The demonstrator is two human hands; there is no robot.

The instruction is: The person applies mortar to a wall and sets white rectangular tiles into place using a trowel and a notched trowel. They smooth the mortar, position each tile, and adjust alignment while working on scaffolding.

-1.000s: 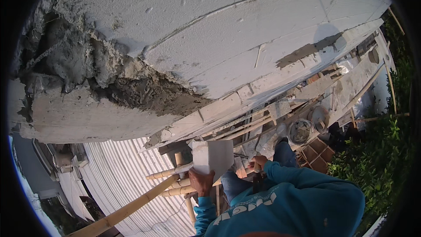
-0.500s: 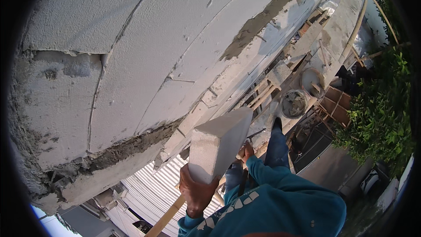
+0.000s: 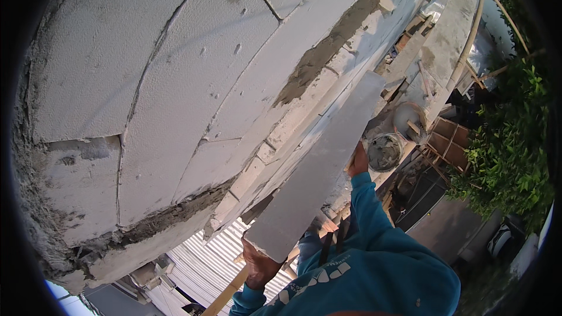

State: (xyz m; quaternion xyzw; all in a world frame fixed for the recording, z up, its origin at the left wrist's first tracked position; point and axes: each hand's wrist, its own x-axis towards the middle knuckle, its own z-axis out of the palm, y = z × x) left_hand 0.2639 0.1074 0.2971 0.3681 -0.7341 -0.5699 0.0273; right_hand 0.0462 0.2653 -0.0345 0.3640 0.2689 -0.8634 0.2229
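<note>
Stretching from seven o'clock to one o'clock across the view, a long block (image 3: 316,167) is held up in front of the wall (image 3: 175,76). One broad face is shown: pale grey, flat and matte, with straight long sides, and duller than the sunlit wall. At its seven o'clock end, the lower corner is held by the left hand (image 3: 261,266), whose fingers are partly covered by the block. The right hand (image 3: 358,162) is placed at the three o'clock side; its fingertips are hidden, so whether the block is gripped or merely steadied cannot be told. Just beyond that hand, a bucket (image 3: 384,152) of grey mix is seen. The block's far side is hidden, and the wall is cut off at ten o'clock by the dark lens rim.
</note>
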